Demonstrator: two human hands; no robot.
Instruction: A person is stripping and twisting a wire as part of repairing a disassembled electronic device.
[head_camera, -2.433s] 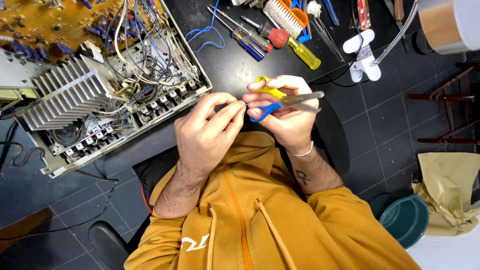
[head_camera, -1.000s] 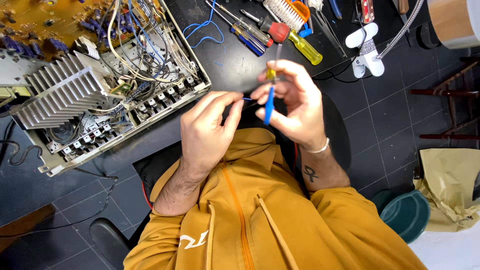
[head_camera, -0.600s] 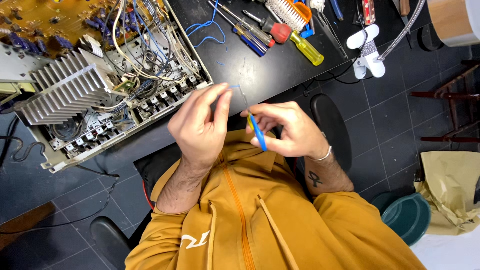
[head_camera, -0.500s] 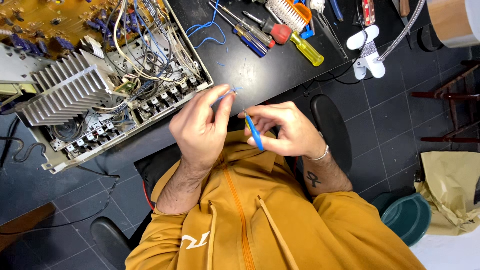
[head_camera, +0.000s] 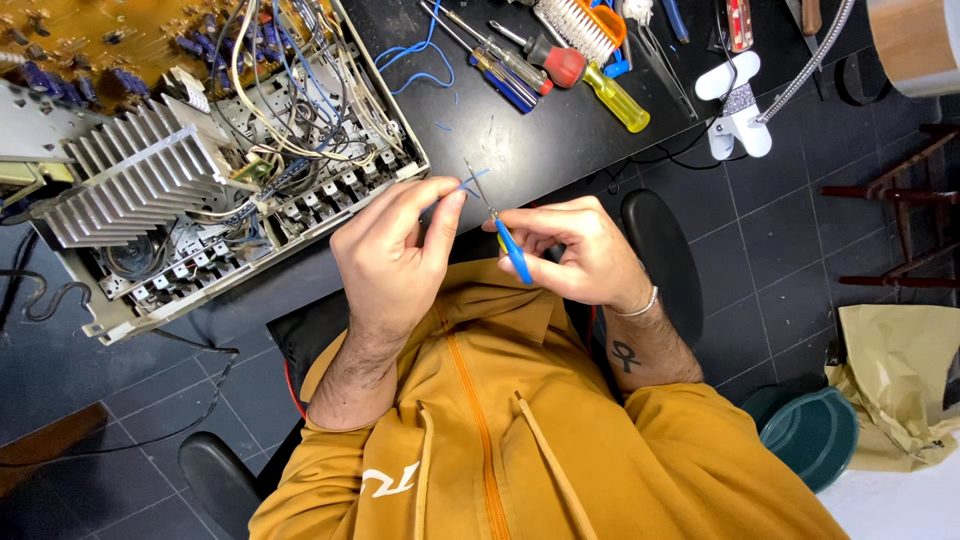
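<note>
My left hand (head_camera: 392, 250) pinches a short piece of thin blue wire (head_camera: 470, 184) between thumb and fingertips, just above the black table's front edge. My right hand (head_camera: 580, 252) grips a small blue-handled hand tool (head_camera: 513, 252). Its thin metal tip points up and left and meets the wire's end. Both hands hover close together in front of my mustard-yellow zip hoodie (head_camera: 500, 430). There is a bracelet on my right wrist.
An open electronics chassis (head_camera: 250, 170) with a finned heat sink (head_camera: 135, 185) and tangled wires sits at left. Screwdrivers (head_camera: 540, 65), a brush (head_camera: 585, 25) and loose blue wire (head_camera: 415, 65) lie on the black table. A round stool (head_camera: 665, 255), a teal bin (head_camera: 810, 435) and a brown paper bag (head_camera: 905, 385) stand at right.
My right hand has come down from holding the tool upright and turned its tip toward the wire. My left hand has stayed in place, pinching the wire.
</note>
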